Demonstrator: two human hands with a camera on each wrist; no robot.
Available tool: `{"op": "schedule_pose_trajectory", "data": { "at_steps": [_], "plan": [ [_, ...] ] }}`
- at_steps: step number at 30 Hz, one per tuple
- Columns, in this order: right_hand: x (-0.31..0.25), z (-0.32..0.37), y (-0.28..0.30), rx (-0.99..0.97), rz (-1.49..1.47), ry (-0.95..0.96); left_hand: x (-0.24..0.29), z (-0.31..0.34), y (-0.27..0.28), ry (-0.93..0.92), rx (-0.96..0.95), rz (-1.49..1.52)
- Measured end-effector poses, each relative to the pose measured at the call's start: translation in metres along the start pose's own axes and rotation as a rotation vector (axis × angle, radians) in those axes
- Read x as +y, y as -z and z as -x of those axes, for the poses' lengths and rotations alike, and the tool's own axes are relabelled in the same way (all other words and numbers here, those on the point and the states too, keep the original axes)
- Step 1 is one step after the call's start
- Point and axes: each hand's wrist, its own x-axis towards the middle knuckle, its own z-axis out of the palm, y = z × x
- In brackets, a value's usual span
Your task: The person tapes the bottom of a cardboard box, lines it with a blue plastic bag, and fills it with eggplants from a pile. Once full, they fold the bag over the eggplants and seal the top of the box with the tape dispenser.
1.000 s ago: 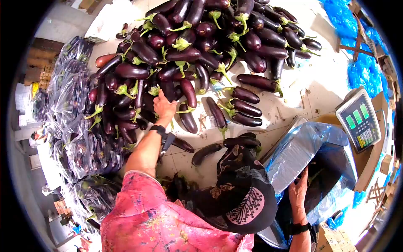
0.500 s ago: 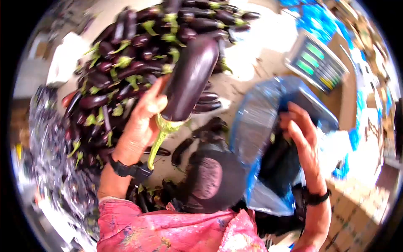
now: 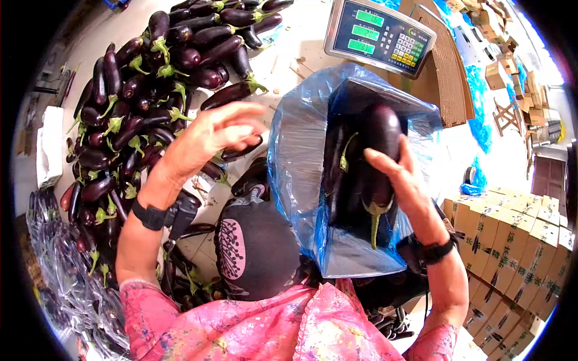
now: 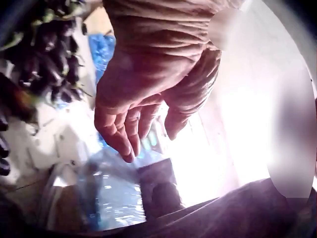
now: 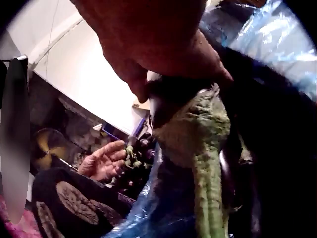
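Note:
My right hand [image 3: 398, 175] grips a big dark purple eggplant [image 3: 379, 141] near its green stem end and holds it in the mouth of a blue plastic bag [image 3: 298, 150] with other eggplants inside. The right wrist view shows the same hold: my right hand [image 5: 163, 54] is on the eggplant's green cap [image 5: 198, 134]. My left hand [image 3: 224, 129] hovers empty with fingers spread between the bag and the eggplant pile [image 3: 138, 102]. In the left wrist view my left hand [image 4: 141, 116] hangs relaxed above the bag [image 4: 116, 198].
A digital scale [image 3: 379, 33] sits beyond the bag on cardboard. Stacked printed cartons [image 3: 512, 234] fill the right side. Clear bags of eggplants [image 3: 60, 271] lie at the lower left. A white foam box [image 3: 49, 147] stands at the far left.
The left hand lifted an eggplant from the pile and swung it toward the bag. The right hand now holds it at the bag mouth, and the left hand is empty.

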Motion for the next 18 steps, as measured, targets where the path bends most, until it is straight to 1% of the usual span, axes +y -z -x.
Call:
{"op": "schedule_pose_trajectory", "data": {
  "at_steps": [1,3,4,5,7,8,9,10,11,13,15,16,17,18],
  "plan": [
    [0.017,-0.008,-0.003,-0.028,0.014,-0.035,-0.024,0.007,0.006,0.042,0.072,0.028],
    [0.058,-0.024,-0.012,0.130,0.112,-0.018,-0.073,0.027,0.013,0.144,0.176,0.096],
    [0.066,-0.030,-0.017,0.180,0.130,0.014,-0.104,0.039,0.016,0.181,0.226,0.156],
    [0.066,-0.036,-0.022,0.240,0.232,0.025,-0.134,0.051,0.017,0.219,0.275,0.214],
    [0.098,-0.064,-0.022,0.314,0.580,0.301,-0.175,0.073,0.011,0.298,0.359,0.307],
    [0.095,-0.069,-0.027,0.312,0.555,0.337,-0.198,0.084,0.008,0.351,0.409,0.318],
    [0.096,-0.070,-0.036,0.292,0.520,0.380,-0.223,0.096,0.008,0.366,0.414,0.261],
    [0.105,-0.073,-0.040,0.332,0.516,0.414,-0.238,0.104,0.005,0.393,0.412,0.171],
    [0.118,-0.075,-0.039,0.381,0.510,0.442,-0.247,0.113,0.000,0.391,0.426,0.156],
    [0.120,-0.073,-0.037,0.359,0.456,0.349,-0.255,0.125,0.003,0.375,0.440,0.158],
    [0.097,-0.067,-0.027,0.239,0.478,0.159,-0.259,0.130,0.012,0.416,0.530,0.162],
    [0.101,-0.069,-0.020,0.213,0.500,0.168,-0.285,0.134,0.022,0.386,0.564,0.218],
    [0.106,-0.072,-0.009,0.189,0.526,0.174,-0.272,0.136,0.030,0.383,0.590,0.136],
    [0.122,-0.080,-0.005,0.226,0.613,0.218,-0.271,0.140,0.040,0.359,0.640,0.115]
  ]
}}
